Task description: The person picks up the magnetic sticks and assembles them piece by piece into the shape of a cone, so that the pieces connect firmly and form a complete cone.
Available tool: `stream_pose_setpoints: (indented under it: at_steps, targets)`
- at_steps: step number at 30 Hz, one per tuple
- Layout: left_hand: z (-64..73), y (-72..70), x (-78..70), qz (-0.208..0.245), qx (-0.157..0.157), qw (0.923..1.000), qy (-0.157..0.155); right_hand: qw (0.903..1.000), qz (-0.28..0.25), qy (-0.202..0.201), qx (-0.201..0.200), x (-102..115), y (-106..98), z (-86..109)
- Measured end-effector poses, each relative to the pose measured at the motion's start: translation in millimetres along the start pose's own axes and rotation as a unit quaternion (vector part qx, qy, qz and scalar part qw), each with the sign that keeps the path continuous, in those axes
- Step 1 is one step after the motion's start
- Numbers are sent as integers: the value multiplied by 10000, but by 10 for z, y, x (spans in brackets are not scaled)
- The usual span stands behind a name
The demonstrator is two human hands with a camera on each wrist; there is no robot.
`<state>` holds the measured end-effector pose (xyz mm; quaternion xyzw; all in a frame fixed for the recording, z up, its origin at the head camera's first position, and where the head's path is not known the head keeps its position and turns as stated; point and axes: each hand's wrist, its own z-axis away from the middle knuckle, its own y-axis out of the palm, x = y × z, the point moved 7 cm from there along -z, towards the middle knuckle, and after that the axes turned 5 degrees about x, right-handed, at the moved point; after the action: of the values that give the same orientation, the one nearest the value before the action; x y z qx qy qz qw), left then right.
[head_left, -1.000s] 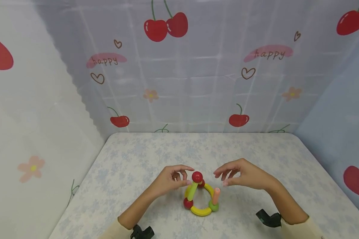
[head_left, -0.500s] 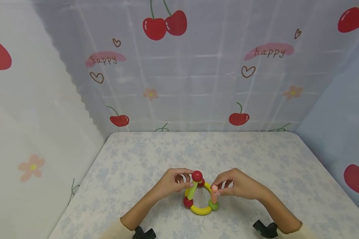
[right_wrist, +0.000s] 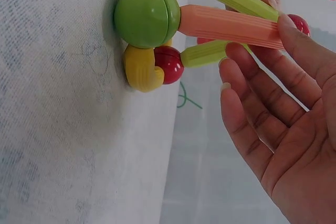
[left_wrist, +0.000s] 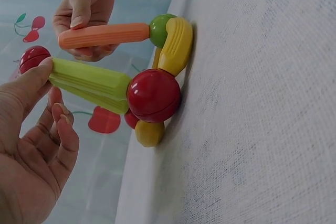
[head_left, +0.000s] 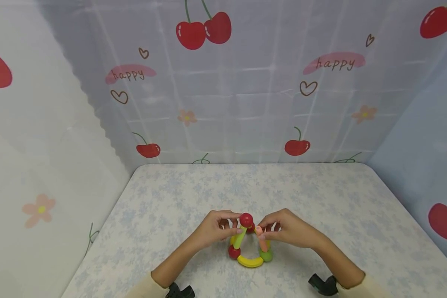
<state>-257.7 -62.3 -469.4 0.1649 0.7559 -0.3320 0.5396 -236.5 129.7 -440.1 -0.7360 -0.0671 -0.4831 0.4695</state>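
A building toy of balls and sticks stands on the table: yellow curved bars [head_left: 250, 263] join red balls [head_left: 234, 252] and a green ball [head_left: 267, 255] into a ring. Two light green sticks [left_wrist: 92, 77] lean up to a red ball [head_left: 246, 220] at the top. My left hand [head_left: 216, 225] pinches this peak, thumb and index finger where stick and top ball meet. With thumb and fingertips, my right hand [head_left: 292, 229] holds the upper end of an orange stick [right_wrist: 231, 24]. This stick's lower end sits on the green ball; it tilts inward towards the top ball.
The table [head_left: 171, 186] has a pale blue-patterned cover. Behind it hangs a curtain [head_left: 227, 95] printed with cherries, and more sheeting closes off both sides. A dark wrist mount [head_left: 323, 284] sits at the right sleeve, another mount [head_left: 180, 291] at the left.
My right hand has come in from the right, taken hold of the orange stick and tilted it leftward to the top ball. My left hand has closed in slightly on the peak.
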Motion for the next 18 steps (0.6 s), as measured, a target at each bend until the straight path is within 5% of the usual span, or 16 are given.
stream_pose_setpoints:
  at_steps: [18]
  targets:
    - [-3, 37, -46, -148, 53, 9999, 19, 9999, 130, -38, -22, -2, 41, -86]
